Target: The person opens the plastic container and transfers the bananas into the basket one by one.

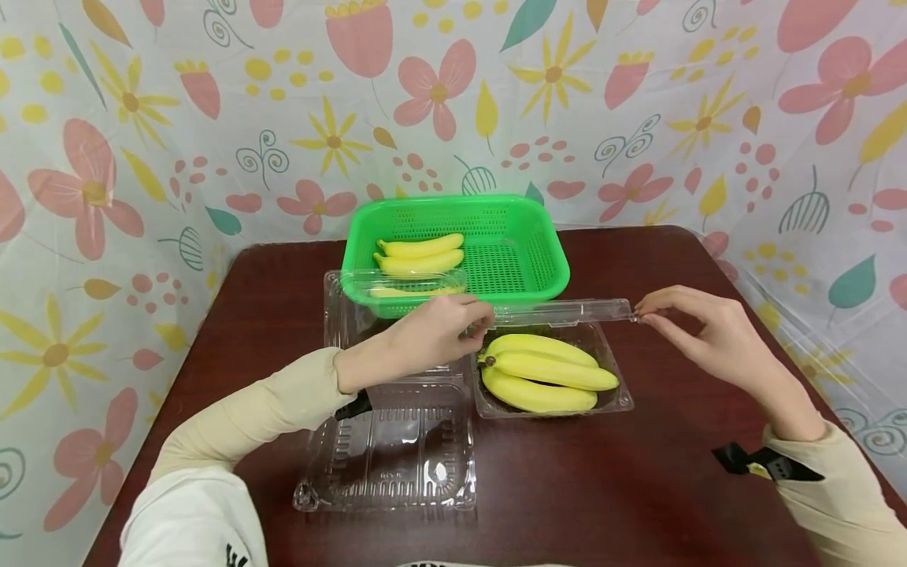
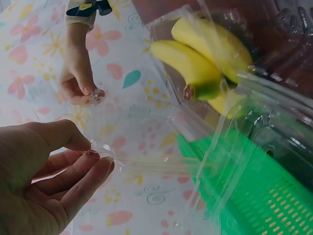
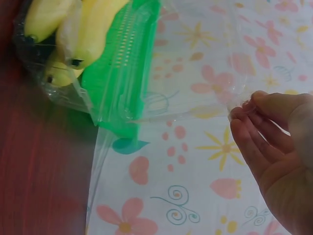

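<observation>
A floral curtain [image 1: 708, 118] hangs as a backdrop behind and to both sides of a dark reddish-brown table [image 1: 638, 488]. At the far middle of the table stands a green perforated basket [image 1: 517, 236] with two loose bananas [image 1: 420, 254] lying in its left part.

Near the left side of the table lies an empty clear plastic clamshell box [image 1: 397, 465], spread open; its far half reaches up against the basket's near wall, and another banana shows through the clear plastic there.

Just right of it sits a second clear clamshell box [image 1: 616, 398], its tray holding a bunch of bananas [image 1: 546, 370] with the stem end pointing left. Its lid [image 1: 567, 311] stands raised over the far edge of the tray, just in front of the basket.

The left hand [image 1: 442, 331] reaches in from the near left and pinches the left corner of that lid between thumb and curled fingers; the left wrist view shows the clear plastic edge nipped at the fingertips [image 2: 100, 161]. The right hand [image 1: 697, 331] comes from the near right and pinches the lid's right corner, thumb against fingertips [image 3: 242, 115], the other fingers loosely bent. Both hands hold the lid above the table, well apart from each other, with the bunch lying between and below them.

Both forearms wear cream sleeves, each with a black strap at the wrist.
</observation>
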`<state>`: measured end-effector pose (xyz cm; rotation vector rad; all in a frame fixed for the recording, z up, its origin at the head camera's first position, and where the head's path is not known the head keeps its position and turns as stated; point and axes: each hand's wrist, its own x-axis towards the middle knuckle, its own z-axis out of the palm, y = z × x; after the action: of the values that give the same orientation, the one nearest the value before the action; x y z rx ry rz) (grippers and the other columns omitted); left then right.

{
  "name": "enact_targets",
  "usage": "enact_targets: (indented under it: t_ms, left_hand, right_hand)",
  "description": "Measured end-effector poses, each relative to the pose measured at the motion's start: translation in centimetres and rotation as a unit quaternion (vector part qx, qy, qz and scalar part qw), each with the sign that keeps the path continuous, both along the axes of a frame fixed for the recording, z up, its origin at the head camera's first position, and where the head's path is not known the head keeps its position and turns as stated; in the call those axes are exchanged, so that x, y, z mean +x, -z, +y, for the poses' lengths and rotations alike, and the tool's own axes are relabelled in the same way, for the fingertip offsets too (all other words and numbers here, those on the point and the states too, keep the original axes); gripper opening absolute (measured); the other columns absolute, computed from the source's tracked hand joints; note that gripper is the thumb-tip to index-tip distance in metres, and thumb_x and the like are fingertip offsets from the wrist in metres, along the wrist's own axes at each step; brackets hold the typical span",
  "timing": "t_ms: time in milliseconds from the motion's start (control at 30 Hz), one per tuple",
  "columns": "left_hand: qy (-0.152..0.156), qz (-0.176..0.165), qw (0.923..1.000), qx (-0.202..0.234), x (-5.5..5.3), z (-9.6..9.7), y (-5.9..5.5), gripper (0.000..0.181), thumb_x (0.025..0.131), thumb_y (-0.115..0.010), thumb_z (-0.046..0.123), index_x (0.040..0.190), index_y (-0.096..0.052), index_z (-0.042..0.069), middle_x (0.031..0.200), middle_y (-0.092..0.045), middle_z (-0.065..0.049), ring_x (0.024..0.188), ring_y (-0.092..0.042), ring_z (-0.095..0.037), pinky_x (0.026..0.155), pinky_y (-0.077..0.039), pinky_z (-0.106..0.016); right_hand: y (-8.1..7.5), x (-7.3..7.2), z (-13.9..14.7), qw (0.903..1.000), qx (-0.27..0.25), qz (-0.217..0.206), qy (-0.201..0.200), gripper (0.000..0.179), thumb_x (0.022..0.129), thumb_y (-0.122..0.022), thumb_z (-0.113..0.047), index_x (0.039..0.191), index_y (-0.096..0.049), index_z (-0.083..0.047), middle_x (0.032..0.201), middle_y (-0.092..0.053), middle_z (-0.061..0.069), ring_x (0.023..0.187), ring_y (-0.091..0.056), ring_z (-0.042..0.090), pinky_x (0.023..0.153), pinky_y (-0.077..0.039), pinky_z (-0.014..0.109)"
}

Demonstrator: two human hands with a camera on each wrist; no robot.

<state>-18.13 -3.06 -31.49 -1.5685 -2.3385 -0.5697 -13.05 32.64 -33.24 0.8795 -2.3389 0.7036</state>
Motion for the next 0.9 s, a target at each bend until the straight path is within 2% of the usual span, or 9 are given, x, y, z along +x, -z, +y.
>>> enact_targets:
  t_ms: [100, 267, 533, 733, 900]
  left_hand:
    - [-0.007, -0.009, 0.9999, 0.009, -0.4, -0.1, -0.2, 0.012, 0.08, -0.058, -0.001, 0.087, -0.063, 0.008, 0.081, -0.063, -0.001, 0.066, -0.054, -0.006, 0.058, -0.043, -0.009]
    - [-0.014, -0.018, 0.9994, 0.027, -1.0, -0.1, -0.5, 0.013, 0.081, -0.057, -0.001, 0.088, -0.064, 0.007, 0.083, -0.064, -0.002, 0.065, -0.054, -0.008, 0.056, -0.043, -0.013]
    - [-0.029, -0.03, 0.9984, 0.037, -1.9, 0.1, -1.1, 0.012, 0.083, -0.057, 0.0, 0.089, -0.065, 0.005, 0.085, -0.065, -0.004, 0.075, -0.061, -0.011, 0.063, -0.05, -0.017]
    - [-0.046, -0.048, 0.9964, 0.051, -2.7, 0.2, -1.6, 0.012, 0.086, -0.056, 0.002, 0.093, -0.065, 0.004, 0.086, -0.066, -0.006, 0.077, -0.061, -0.012, 0.062, -0.049, -0.018]
    - [-0.062, -0.077, 0.9932, 0.063, -3.6, 0.2, -1.8, 0.014, 0.088, -0.054, 0.002, 0.097, -0.066, 0.003, 0.088, -0.068, -0.008, 0.079, -0.064, -0.012, 0.061, -0.05, -0.018]
  right_hand:
    - [-0.2, -0.4, 0.0, 0.9999, -0.01, -0.004, 0.0, 0.024, 0.073, -0.072, 0.005, 0.092, -0.069, -0.008, 0.088, -0.067, 0.004, 0.087, -0.058, -0.004, 0.07, -0.038, 0.006]
    - [-0.5, -1.1, -0.1, 0.9997, -0.023, -0.005, 0.0, 0.027, 0.071, -0.071, 0.008, 0.093, -0.07, -0.007, 0.088, -0.067, 0.004, 0.084, -0.058, -0.003, 0.071, -0.039, 0.006]
    - [-0.8, -2.5, 0.0, 0.999, -0.028, -0.004, 0.036, 0.036, 0.068, -0.071, 0.013, 0.095, -0.07, -0.011, 0.089, -0.068, 0.002, 0.083, -0.057, -0.006, 0.07, -0.04, 0.006]
    - [-0.9, -3.8, 0.0, 0.9963, -0.049, -0.029, 0.064, 0.03, 0.075, -0.068, 0.008, 0.096, -0.069, -0.012, 0.09, -0.067, 0.002, 0.079, -0.059, -0.005, 0.067, -0.041, 0.005]
    - [-2.0, -3.7, -1.3, 0.9936, -0.068, -0.047, 0.077, 0.02, 0.08, -0.065, 0.005, 0.096, -0.069, -0.006, 0.088, -0.066, 0.008, 0.076, -0.059, -0.008, 0.064, -0.043, 0.004]
